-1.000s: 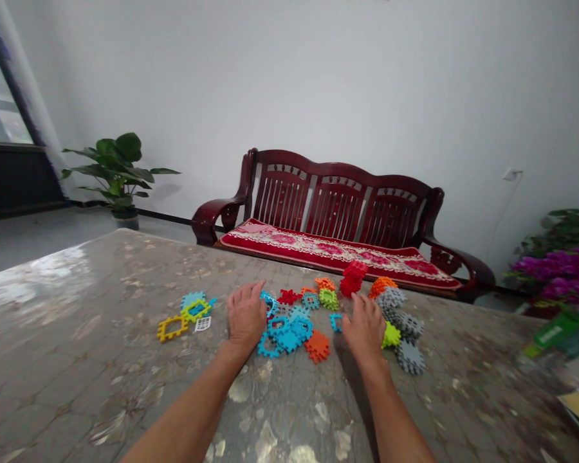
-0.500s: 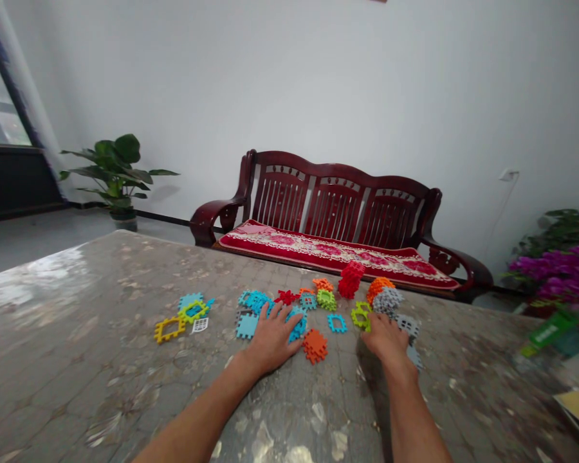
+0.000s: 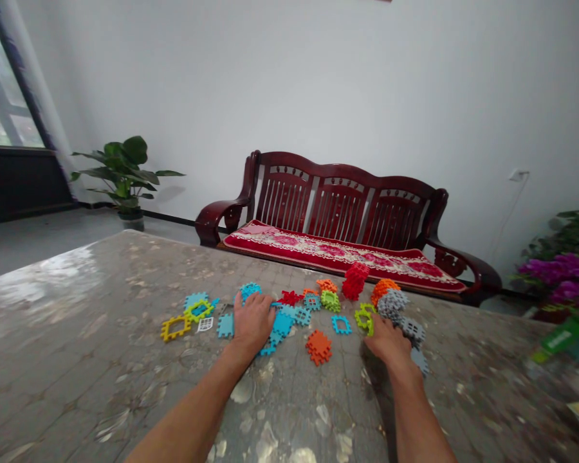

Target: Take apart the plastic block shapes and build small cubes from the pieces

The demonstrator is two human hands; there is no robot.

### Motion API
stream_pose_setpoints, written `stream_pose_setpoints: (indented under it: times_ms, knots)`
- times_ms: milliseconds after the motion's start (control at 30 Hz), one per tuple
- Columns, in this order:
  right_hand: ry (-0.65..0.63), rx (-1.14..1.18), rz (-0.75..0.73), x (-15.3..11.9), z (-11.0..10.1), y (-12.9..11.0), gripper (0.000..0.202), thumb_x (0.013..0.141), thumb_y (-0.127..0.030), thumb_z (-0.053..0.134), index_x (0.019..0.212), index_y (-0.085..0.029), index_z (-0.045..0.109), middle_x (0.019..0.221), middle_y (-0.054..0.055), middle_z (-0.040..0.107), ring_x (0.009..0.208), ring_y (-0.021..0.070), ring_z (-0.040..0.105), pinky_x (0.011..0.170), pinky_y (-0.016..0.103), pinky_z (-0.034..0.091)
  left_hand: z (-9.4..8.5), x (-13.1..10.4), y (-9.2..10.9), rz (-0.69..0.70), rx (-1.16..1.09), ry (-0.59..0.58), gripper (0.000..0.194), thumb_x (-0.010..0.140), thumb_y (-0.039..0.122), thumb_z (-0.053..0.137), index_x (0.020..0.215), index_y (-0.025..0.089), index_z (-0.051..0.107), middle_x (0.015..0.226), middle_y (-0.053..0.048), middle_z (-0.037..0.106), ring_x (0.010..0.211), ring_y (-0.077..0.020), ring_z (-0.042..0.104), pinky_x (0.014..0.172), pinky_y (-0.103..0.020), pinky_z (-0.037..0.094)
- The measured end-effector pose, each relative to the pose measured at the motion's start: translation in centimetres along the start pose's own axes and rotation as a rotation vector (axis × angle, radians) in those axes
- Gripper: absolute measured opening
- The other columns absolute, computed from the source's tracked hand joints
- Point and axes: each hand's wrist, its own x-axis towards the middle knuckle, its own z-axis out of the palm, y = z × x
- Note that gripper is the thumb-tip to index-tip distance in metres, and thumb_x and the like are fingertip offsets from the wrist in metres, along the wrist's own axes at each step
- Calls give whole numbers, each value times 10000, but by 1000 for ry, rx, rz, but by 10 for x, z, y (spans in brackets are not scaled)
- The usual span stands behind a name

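Note:
My left hand (image 3: 253, 320) lies palm down on the blue pieces, fingers pointing away and somewhat apart. A light blue square piece (image 3: 225, 326) shows left of it, and a spread of blue pieces (image 3: 282, 323) lies to its right. My right hand (image 3: 388, 335) rests beside the lime green pieces (image 3: 365, 317) and the grey pieces (image 3: 413, 329); its fingertips are partly hidden, so a grip cannot be made out. Between the hands lie an orange-red stack (image 3: 318, 347) and a blue frame piece (image 3: 341, 325).
Red (image 3: 355, 281), grey (image 3: 392, 302) and orange (image 3: 385, 289) stacks stand at the back right. A yellow frame (image 3: 175, 328) and a white lattice piece (image 3: 205, 324) lie left. A bench (image 3: 338, 199) stands beyond the table (image 3: 125, 360); purple flowers (image 3: 564, 273) are far right.
My left hand has moved left across the blue pieces, and those to its right are now uncovered and more spread out. My right hand has stayed nearly in place. The view has shifted slightly.

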Motion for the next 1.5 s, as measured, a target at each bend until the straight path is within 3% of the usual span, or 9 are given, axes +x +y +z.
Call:
stream_pose_setpoints:
  times_ms: [167,367,633,800,967,1100,1233,1367,1500]
  knots:
    - [-7,12,0,1,1,1,567,831,-147,423,1388,-227,493,1287,160,577,1124,324,597,867,432,462,-1,3,-11,-100,23,21,267,870,224,499,1050,239,696,1069,-87,724,1101,-288,610,1114,-591,206]
    - [7,27,19,0,1,0,525,834,-135,403,1337,-200,537,1265,174,579,1094,330,614,847,431,477,7,0,-11,-72,14,1,257,844,248,547,1049,252,703,1118,-88,731,1221,-311,551,1129,-584,186]
    - [47,95,-41,8,7,5,523,712,-157,549,1230,-172,625,1160,156,636,1040,299,648,868,368,465,10,-2,-11,-50,-26,-23,285,825,210,536,1049,256,706,1134,-72,729,1250,-335,526,1121,-599,194]
    - [-43,454,-157,11,-3,-8,510,604,-178,622,1111,-158,678,882,70,712,805,236,669,697,297,471,10,-3,-10,-42,-37,-20,284,820,202,535,1036,266,707,1130,-69,730,1263,-329,515,1126,-596,180]
    - [-132,965,-242,-9,-10,-52,446,570,-242,681,1010,-175,702,662,-17,657,609,183,598,548,262,419,8,-3,-9,-42,-63,-19,324,810,161,537,1072,266,697,1146,-61,728,1274,-311,518,1143,-571,177]
    - [-243,1434,-228,-30,-7,-96,494,565,-397,788,1000,-183,692,807,17,714,723,196,651,624,281,498,8,-3,-7,-27,-105,27,386,829,119,501,1154,253,661,1165,-70,717,1228,-276,559,1144,-546,203]
    - [-370,1780,-160,-40,-3,-127,625,559,-529,821,1074,-217,655,947,43,718,812,214,677,638,303,542,11,-1,-5,-24,-141,85,324,926,207,450,1193,244,630,1173,-79,709,1188,-249,582,1151,-520,201]
    - [-319,1898,-107,-41,2,-137,592,578,-547,804,1069,-252,654,1100,51,694,976,243,655,645,298,551,9,0,-3,19,-206,83,318,961,290,433,1218,240,615,1205,-80,690,1197,-240,572,1145,-490,236]
    - [-223,1917,-23,-35,11,-133,559,613,-531,771,1091,-271,642,1207,50,654,1085,244,615,675,274,550,6,-3,3,180,-267,-18,387,919,371,522,1283,252,581,1302,-76,638,1242,-237,538,1141,-462,266]
